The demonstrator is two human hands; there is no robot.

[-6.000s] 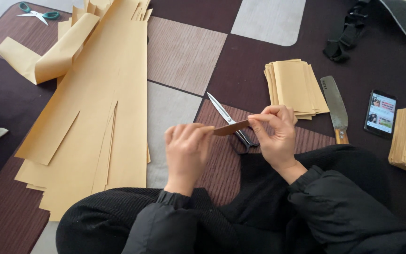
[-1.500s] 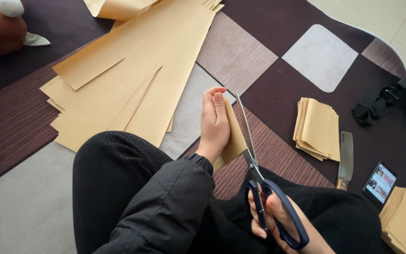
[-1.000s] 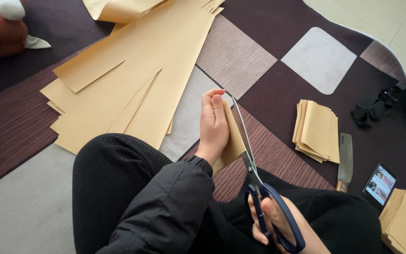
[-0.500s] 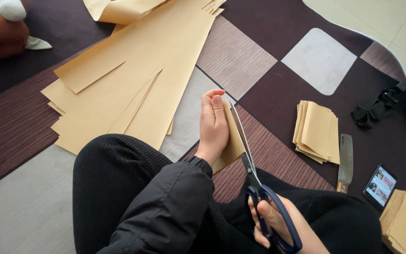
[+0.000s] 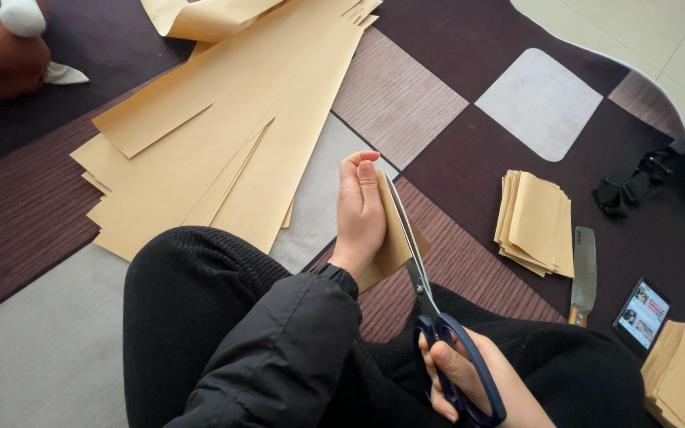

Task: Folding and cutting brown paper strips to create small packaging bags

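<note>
Two hands busy | left hand (image 5: 361, 212) grips folded tan paper piece (image 5: 391, 246) near the knee | right hand (image 5: 469, 380) clenched in scissors (image 5: 430, 301) handles | blades now nearly shut along paper's right edge, closed further than half a second ago: cut advancing | cut stack (image 5: 534, 222) right, on rug.

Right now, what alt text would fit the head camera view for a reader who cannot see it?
A seated person's left hand holds a folded tan paper piece while the right hand works blue-handled scissors along its edge. Long tan paper sheets lie on a patchwork rug, with a cut stack, knife and phone to the right.
</note>
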